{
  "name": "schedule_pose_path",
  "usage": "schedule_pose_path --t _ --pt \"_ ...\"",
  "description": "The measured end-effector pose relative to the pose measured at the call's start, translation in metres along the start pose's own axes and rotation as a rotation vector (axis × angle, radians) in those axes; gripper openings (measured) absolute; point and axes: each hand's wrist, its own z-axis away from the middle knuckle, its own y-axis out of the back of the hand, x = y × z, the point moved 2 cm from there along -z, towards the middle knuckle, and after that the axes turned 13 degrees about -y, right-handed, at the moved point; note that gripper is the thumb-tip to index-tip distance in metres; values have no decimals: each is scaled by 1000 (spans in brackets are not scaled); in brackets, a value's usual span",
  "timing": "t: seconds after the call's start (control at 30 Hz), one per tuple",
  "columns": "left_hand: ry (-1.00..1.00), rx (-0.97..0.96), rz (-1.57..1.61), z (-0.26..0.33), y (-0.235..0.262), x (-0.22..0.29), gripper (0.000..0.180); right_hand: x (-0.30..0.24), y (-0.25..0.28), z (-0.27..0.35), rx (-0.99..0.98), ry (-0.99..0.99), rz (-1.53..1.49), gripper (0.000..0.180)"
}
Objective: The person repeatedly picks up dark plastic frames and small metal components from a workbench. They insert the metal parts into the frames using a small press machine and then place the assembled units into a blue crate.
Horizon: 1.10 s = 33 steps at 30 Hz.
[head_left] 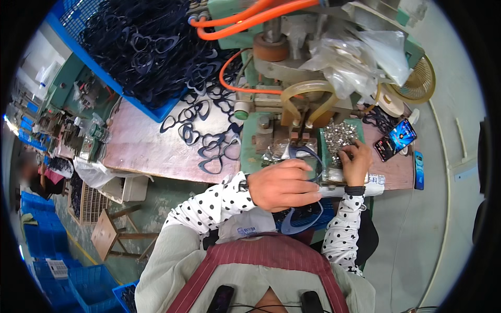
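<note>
Head view: left hand [284,185] grips blue frame [302,152] (right hand [356,160] pinching metal bits [340,136]), pink worktable [151,148].

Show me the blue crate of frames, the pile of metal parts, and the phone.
Blue crate [151,110], head view, front rim.
Pile of metal parts [339,136], head view, middle of heap.
Phone [403,134], head view, lit screen.

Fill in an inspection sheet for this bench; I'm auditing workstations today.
Surface: brown worktable, worn, with loose dark heart-shaped frames.
Job's things: dark blue frame at the green press machine; tray of small silver metal parts.
Clutter: blue crate heaped with frames; clear plastic bags; phone.
Hands: left hand grips the frame; right hand picks at the metal parts.
Cables: orange hoses on the machine.
Surroundings: wooden stool, blue bins, small fan.
</note>
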Motion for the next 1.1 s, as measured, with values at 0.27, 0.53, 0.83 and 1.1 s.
schedule_pose_path --t 0.27,0.53,0.83,1.1 --pt "302 229 -447 59 3 43 26 9 4 -1 -27 -164 -222 11" --pt "1205 -50 -835 174 20 -2 27 18 -8 0 82 -184 -292 12" --pt "1101 47 -833 167 49 -23 16 17 -6 2 112 -230 -281 11" --pt "1044 37 -775 189 26 -26 16 -48 22 2 57 -199 -527 8"
